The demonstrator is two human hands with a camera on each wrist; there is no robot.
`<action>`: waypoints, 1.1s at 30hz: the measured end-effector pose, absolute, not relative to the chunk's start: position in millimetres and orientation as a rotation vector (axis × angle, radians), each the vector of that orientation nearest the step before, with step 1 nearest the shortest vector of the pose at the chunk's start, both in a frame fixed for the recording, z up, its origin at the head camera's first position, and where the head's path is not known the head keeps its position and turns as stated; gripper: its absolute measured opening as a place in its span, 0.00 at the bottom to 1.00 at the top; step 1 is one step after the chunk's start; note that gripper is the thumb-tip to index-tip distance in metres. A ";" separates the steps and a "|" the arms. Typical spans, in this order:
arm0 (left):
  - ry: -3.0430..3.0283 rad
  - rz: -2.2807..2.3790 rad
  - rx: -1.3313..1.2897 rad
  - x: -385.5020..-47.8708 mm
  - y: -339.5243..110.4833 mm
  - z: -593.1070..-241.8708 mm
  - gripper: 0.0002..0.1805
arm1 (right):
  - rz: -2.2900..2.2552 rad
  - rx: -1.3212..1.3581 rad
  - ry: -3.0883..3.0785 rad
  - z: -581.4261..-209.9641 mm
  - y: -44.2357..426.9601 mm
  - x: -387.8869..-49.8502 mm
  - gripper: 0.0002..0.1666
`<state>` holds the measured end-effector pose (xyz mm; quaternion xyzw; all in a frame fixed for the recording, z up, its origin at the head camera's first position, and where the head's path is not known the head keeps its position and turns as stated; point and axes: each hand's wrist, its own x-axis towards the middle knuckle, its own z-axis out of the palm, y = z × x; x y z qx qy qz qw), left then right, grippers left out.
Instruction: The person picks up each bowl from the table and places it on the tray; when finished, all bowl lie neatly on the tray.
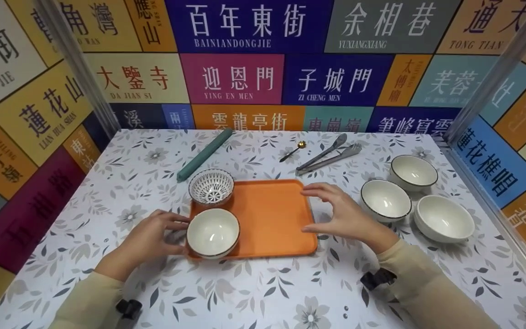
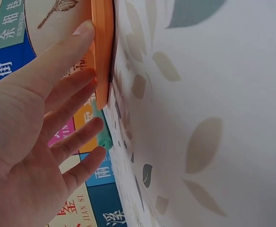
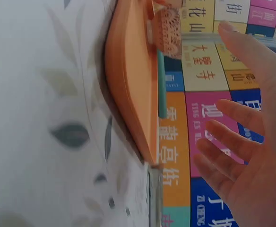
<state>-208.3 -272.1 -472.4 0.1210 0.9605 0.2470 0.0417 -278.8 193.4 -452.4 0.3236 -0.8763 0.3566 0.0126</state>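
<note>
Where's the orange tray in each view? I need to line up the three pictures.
Head: the orange tray lies just below the picture's centre.
Left wrist: its edge is an upright strip at the top, left of centre.
Right wrist: it slants down from the top, around centre-left.
Shared landmark: the green stick, visible in all three.

The tray is plain orange, one bowl white with black dashes, the tabletop white with grey leaves and flowers.
</note>
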 end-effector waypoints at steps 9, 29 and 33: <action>2.932 0.754 0.348 -207.9 -271.4 -473.7 0.31 | 1.046 0.973 -2.699 -449.2 238.1 -286.9 0.48; 2.948 0.739 0.353 -208.1 -271.0 -471.3 0.32 | 0.779 0.773 -2.847 -433.8 325.8 -307.4 0.57; 2.958 0.706 0.365 -208.7 -269.7 -471.0 0.31 | 0.758 0.736 -2.919 -431.5 335.5 -307.5 0.60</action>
